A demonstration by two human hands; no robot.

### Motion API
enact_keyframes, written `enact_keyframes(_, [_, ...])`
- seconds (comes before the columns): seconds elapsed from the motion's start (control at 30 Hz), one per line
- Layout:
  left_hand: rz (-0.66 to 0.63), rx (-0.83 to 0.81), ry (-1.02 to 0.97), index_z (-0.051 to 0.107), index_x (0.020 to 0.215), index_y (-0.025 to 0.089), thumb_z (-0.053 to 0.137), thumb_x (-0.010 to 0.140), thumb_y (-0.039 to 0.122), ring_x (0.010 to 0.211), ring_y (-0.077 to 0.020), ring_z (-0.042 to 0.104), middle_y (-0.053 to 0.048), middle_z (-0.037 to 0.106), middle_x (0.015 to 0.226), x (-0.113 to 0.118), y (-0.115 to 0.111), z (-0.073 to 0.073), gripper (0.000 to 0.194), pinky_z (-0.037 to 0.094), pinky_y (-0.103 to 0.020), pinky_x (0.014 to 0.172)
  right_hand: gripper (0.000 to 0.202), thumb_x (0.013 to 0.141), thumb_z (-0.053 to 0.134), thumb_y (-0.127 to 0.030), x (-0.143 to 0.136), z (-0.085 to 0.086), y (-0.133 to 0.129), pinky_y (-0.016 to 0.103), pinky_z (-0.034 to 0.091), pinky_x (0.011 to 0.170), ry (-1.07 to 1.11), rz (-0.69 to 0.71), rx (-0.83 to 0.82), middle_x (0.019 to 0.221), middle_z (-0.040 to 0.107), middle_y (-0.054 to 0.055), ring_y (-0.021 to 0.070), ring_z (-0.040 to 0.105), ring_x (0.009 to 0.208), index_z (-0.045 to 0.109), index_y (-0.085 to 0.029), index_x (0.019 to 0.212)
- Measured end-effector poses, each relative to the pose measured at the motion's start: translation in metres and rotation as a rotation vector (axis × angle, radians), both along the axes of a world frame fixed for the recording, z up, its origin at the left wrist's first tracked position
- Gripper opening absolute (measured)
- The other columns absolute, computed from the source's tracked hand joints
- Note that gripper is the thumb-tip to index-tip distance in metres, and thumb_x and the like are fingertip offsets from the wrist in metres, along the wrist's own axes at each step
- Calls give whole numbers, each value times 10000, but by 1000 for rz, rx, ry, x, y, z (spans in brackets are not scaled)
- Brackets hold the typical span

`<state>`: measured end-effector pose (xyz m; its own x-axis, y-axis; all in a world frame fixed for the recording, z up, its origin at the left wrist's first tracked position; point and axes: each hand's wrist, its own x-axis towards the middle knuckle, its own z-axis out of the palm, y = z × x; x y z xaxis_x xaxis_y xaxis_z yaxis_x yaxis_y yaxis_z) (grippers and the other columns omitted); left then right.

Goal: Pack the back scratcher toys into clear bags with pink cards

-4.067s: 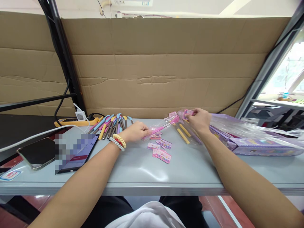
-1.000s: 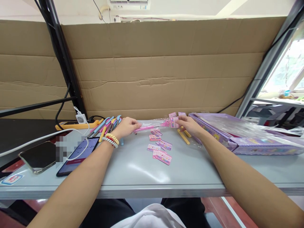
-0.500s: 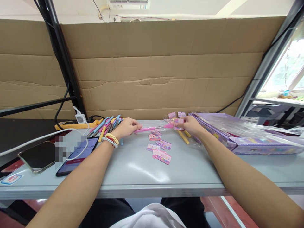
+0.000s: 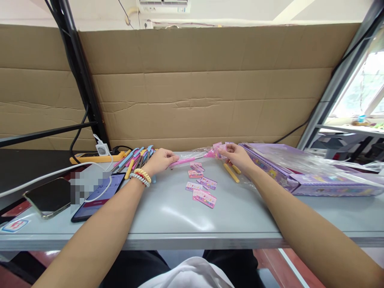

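Observation:
My left hand (image 4: pixel 163 161) pinches the left end of a pink pen (image 4: pixel 184 161), which lies nearly level in a clear plastic sleeve just above the table. At the sleeve's right end, the fingers of my right hand (image 4: pixel 238 157) are closed on a small pink printed card (image 4: pixel 218 149) and the plastic around it. Below the pen, several pink and purple printed cards (image 4: pixel 205 198) lie loose. Yellow pens (image 4: pixel 231 173) in clear plastic lie beneath my right hand. Left of my left hand is a pile of colourful pens (image 4: pixel 132 160).
A purple box (image 4: pixel 336 189) with clear plastic over it stands at the right. On the left are a dark phone (image 4: pixel 49 197), a lit phone (image 4: pixel 93 206), a white charger (image 4: pixel 102 149) with its cable and a yellow power strip (image 4: pixel 84 160). Cardboard (image 4: pixel 207 88) closes off the back.
My right hand has shifted slightly left and up the card end of the sleeve, and its fingers have changed position. My left hand keeps its hold on the pen.

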<state>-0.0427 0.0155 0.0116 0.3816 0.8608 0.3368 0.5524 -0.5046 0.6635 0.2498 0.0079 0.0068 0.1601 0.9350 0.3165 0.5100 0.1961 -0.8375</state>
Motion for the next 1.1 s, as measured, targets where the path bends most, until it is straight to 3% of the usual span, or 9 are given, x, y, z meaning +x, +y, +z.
enact_keyframes(0.13, [161, 93, -29, 598, 570, 160, 517, 761, 422, 470, -105, 446, -6, 592, 487, 11, -1, -3, 334, 344, -240, 510, 472, 696, 647, -475, -10, -2, -1, 291, 451, 661, -258, -139, 143, 957, 631, 93, 189, 591, 789, 509, -177, 1036])
enact_keyframes(0.27, [282, 148, -102, 575, 532, 168, 494, 779, 391, 535, -127, 496, -9, 598, 504, 23, -2, -9, 342, 368, -253, 567, 339, 717, 620, -384, -21, -3, -3, 296, 428, 672, -322, -127, 285, 920, 632, 75, 176, 575, 749, 489, -187, 961])
enact_keyframes(0.4, [210, 95, -149, 564, 563, 168, 475, 795, 413, 515, -124, 476, 7, 554, 479, 30, -3, -13, 349, 354, -254, 543, 366, 754, 595, -405, -28, -6, -9, 266, 413, 558, -261, 204, 183, 764, 634, 13, 137, 542, 594, 438, -206, 1018])
enact_keyframes(0.5, [156, 68, -158, 548, 573, 173, 464, 807, 426, 499, -120, 452, 23, 501, 452, 34, -6, -15, 355, 339, -254, 530, 545, 764, 603, -450, -34, -10, -16, 259, 440, 550, -226, 463, 91, 929, 659, 46, 124, 570, 602, 375, -236, 1211])
enact_keyframes(0.57, [145, 65, -172, 534, 579, 176, 433, 828, 435, 499, -119, 445, 25, 486, 454, 39, -9, -16, 374, 334, -254, 527, 706, 749, 632, -452, -40, -11, -20, 262, 466, 587, -204, 564, 80, 1092, 623, 93, 136, 604, 694, 299, -261, 1342])
enact_keyframes(0.67, [111, 88, -176, 497, 581, 181, 371, 862, 450, 512, -119, 438, 20, 484, 478, 48, -13, -19, 409, 331, -254, 524, 795, 735, 661, -436, -50, -13, -24, 253, 475, 590, -202, 658, 79, 1107, 597, 100, 155, 600, 783, 266, -256, 1401])
enact_keyframes(0.8, [69, 157, -119, 453, 607, 185, 365, 864, 461, 553, -120, 437, 11, 511, 560, 56, -18, -23, 387, 332, -252, 533, 506, 746, 650, -427, -57, -15, -23, 234, 466, 545, -77, 704, 99, 1053, 561, 62, 112, 549, 709, 450, -217, 1160])
enact_keyframes(0.9, [-21, 115, -74, 466, 649, 183, 376, 857, 467, 571, -125, 463, 4, 546, 603, 59, -22, -24, 363, 344, -254, 550, 326, 751, 641, -431, -57, -15, -22, 225, 439, 532, -29, 695, 110, 890, 554, 20, 99, 509, 655, 483, -193, 909])
enact_keyframes(1.1, [-176, -41, -45, 416, 577, 177, 401, 827, 461, 513, -99, 369, 38, 407, 527, 57, -24, -22, 379, 278, -244, 504, 308, 752, 622, -408, -55, -13, -22, 234, 375, 543, -180, 693, 84, 615, 479, -27, 100, 443, 589, 444, -181, 644])
